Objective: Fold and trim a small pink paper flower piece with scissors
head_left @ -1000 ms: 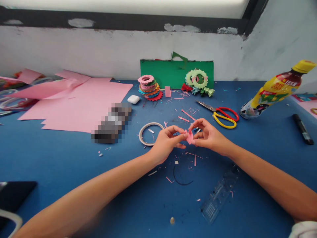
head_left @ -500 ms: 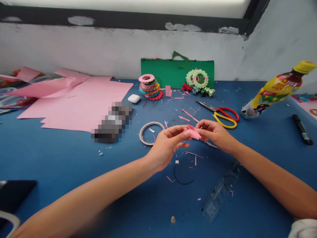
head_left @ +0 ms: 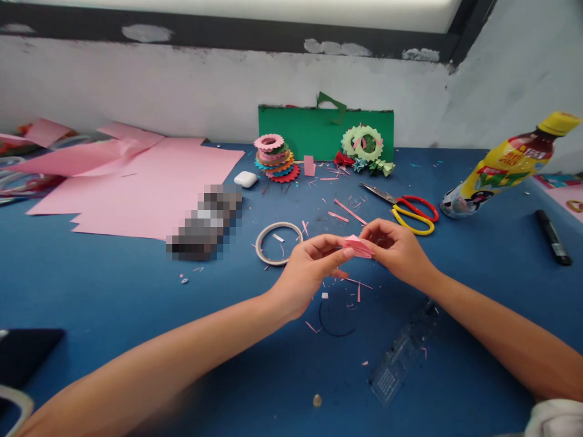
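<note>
Pink paper (head_left: 359,247): partly blocked by left hand (head_left: 306,270)
Tape roll (head_left: 259,246): lower right's behind that hand too
Pixelated thing (head_left: 204,223): pure mosaic, can't tell what

Looking out from the wearer's head, high above the near side of the worktop (head_left: 113,285), and aiming forward and down! Catching left hand (head_left: 303,276) and right hand (head_left: 398,252) close up, from behind and above, right around mid-view. Sweeping wide now, over to the far edge, almost square-on to it, and on up to the wall (head_left: 150,85) and dark frame (head_left: 237,39) beyond.
</note>
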`<state>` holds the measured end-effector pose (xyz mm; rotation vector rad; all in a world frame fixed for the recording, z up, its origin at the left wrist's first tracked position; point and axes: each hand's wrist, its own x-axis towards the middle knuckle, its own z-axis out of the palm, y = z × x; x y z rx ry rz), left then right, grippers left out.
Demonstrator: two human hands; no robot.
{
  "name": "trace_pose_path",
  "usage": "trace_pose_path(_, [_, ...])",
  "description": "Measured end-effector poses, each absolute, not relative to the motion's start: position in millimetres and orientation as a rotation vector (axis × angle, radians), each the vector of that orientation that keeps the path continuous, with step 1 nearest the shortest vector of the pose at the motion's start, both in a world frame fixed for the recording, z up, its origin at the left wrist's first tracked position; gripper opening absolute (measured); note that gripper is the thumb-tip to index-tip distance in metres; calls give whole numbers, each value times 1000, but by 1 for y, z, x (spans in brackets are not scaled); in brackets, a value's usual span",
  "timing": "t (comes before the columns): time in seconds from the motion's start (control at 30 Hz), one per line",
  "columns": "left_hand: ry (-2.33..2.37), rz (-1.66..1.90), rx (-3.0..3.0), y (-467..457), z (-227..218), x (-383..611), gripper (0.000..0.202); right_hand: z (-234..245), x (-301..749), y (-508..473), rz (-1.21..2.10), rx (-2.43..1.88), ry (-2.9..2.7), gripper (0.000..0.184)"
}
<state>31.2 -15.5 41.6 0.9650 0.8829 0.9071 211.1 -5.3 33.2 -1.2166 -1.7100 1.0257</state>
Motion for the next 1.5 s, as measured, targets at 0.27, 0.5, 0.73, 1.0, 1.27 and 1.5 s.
trace_pose_path(0.27, [833,947,802,-13,53,27,15,42,275,34,172,-1724,-2085,41])
trace_pose_path(0.5, [832,962,675,-15,73,22,13,37,356,69,211,-2330,-2346,34])
trace_pose_path(0.73, [859,953,701,-18,77,21,19,26,344,73,252,-2007,-2386,31])
trace_pose_path(1.0, [825,993,793,-21,82,18,17,28,330,66,330,-1933,-2340,21])
trace_pose_path(1.27, [760,1173,1107,-26,89,10,21,36,301,55,273,-1699,-2108,31])
trace_pose_path(1.5, [778,1395,1564,-33,101,-1,16,77,283,21,274,-1457,-2095,42])
